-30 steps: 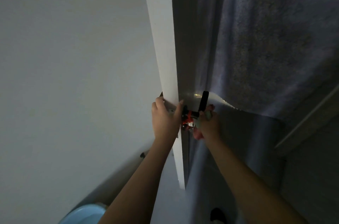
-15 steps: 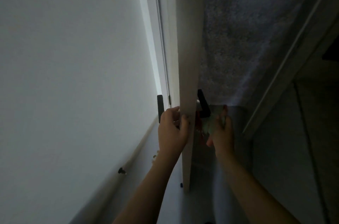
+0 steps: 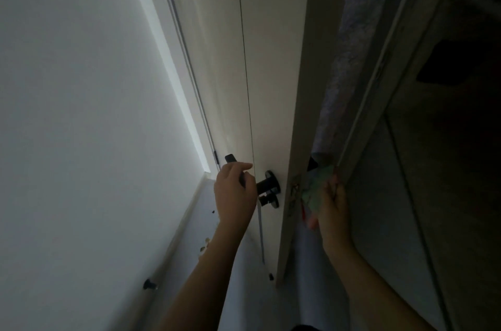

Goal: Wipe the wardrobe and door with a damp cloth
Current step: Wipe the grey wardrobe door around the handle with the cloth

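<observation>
A white door (image 3: pixel 268 65) stands ajar in front of me, its edge turned toward me. My left hand (image 3: pixel 234 192) grips the black lever handle (image 3: pixel 267 185) on the door's near face. Behind the door's edge, my right hand (image 3: pixel 329 200) holds a pale green cloth (image 3: pixel 315 189) against the far side near the latch. The far handle is mostly hidden by the door and the cloth.
A white wall (image 3: pixel 81 114) runs along the left, with a black door stopper (image 3: pixel 149 284) low on it. A door frame (image 3: pixel 379 86) and dark panels stand at the right. The floor is pale grey.
The door has swung so that its near face now shows. My left hand moved from the door's edge onto the lever handle. My right hand stays on the cloth behind the door.
</observation>
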A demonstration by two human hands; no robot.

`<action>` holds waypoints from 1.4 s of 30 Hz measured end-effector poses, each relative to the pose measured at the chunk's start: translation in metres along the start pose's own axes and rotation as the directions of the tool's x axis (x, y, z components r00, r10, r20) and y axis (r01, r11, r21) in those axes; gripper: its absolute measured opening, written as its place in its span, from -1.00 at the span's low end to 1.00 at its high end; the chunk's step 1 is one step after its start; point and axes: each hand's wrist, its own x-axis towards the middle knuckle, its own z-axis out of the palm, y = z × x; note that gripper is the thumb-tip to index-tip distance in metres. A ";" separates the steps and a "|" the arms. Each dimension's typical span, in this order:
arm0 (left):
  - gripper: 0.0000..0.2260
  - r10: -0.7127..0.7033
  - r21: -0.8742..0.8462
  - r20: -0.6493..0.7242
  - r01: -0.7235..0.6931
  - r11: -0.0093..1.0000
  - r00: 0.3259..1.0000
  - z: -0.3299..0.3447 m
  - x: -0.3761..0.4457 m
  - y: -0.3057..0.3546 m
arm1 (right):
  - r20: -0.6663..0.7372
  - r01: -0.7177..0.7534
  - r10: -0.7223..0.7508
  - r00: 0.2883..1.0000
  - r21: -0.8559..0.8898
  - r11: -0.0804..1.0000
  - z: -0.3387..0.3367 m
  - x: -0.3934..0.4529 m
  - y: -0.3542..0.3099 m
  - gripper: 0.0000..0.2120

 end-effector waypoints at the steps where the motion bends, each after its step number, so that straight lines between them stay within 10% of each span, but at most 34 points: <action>1: -0.82 0.022 0.010 -0.003 -0.022 1.000 1.000 0.005 0.004 -0.002 | -0.017 0.010 -0.010 1.000 0.001 1.000 -0.002 0.002 0.002 -0.57; 14: -0.78 0.110 -0.039 0.191 -0.104 0.994 0.975 0.067 0.068 -0.010 | -0.346 0.014 0.027 0.938 0.116 0.993 0.022 0.008 0.000 -0.60; 21: -0.79 0.148 -0.200 0.579 -0.036 0.979 0.802 0.079 0.107 -0.023 | -0.567 0.025 0.080 0.819 0.175 0.984 0.088 0.027 0.005 -0.94; 25: -0.90 0.042 -0.238 0.739 0.203 0.950 0.673 0.081 0.125 -0.031 | -0.585 -0.020 0.109 0.804 0.157 0.987 0.115 0.032 -0.002 -0.42; 28: -0.92 0.004 -0.218 0.816 0.301 0.928 0.577 0.083 0.138 -0.029 | -0.640 -0.013 0.144 0.755 0.205 0.979 0.116 0.037 -0.007 -0.49; 31: -0.91 0.032 -0.238 0.836 0.311 0.920 0.547 0.086 0.146 -0.026 | -0.662 -0.024 0.169 0.730 0.221 0.975 0.113 0.053 -0.012 -0.96; 42: -0.77 0.024 -0.256 0.866 0.401 0.880 0.499 0.103 0.148 -0.031 | -0.741 -0.150 0.137 0.658 0.050 0.987 0.124 0.068 0.005 -0.82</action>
